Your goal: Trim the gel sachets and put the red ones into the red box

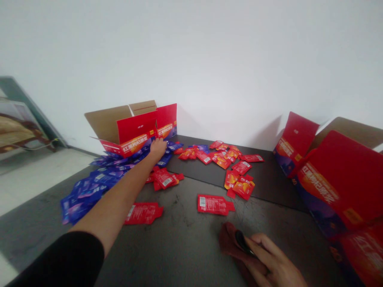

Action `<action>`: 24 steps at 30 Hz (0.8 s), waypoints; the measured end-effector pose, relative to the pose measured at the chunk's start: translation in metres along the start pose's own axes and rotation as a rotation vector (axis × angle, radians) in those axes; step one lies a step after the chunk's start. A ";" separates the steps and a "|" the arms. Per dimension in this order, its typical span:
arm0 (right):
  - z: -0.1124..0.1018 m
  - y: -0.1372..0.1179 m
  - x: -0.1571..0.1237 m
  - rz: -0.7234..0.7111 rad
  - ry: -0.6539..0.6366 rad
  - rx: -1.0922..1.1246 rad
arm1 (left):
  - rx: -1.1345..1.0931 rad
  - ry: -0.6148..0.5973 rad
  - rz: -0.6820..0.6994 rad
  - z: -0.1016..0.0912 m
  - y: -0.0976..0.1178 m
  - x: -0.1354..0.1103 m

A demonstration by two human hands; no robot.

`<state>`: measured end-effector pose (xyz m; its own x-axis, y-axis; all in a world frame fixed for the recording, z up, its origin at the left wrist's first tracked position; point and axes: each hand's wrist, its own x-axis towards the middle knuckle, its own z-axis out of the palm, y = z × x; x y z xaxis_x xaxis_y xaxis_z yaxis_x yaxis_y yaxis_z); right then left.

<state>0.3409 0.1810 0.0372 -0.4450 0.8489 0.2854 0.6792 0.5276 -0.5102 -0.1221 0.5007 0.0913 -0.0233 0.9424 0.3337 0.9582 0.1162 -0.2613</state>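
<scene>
Stretching forward, my left arm crosses the blue sachets near the counter's left edge; my left hand dips beside the left boxes, its grasp too hidden to tell. Bare space runs rightward, past one red sachet, to my right hand, curled around a dark red cloth, short of the right boxes.
</scene>
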 end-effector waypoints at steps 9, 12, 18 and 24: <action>-0.006 -0.010 0.005 -0.018 0.110 0.040 | -0.110 0.084 0.024 -0.039 0.010 -0.042; -0.005 -0.009 0.005 -0.007 0.147 0.048 | -0.188 0.188 0.162 -0.069 0.046 -0.071; 0.005 -0.007 0.009 -0.010 0.164 0.011 | -0.352 0.329 0.681 -0.126 0.143 -0.181; 0.021 -0.016 0.020 -0.086 0.259 -0.114 | -0.418 0.392 1.110 -0.130 0.184 -0.225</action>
<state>0.3087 0.1884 0.0340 -0.3501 0.7734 0.5285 0.7131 0.5859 -0.3850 0.0971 0.2691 0.0862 0.8726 0.3021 0.3838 0.4246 -0.8575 -0.2906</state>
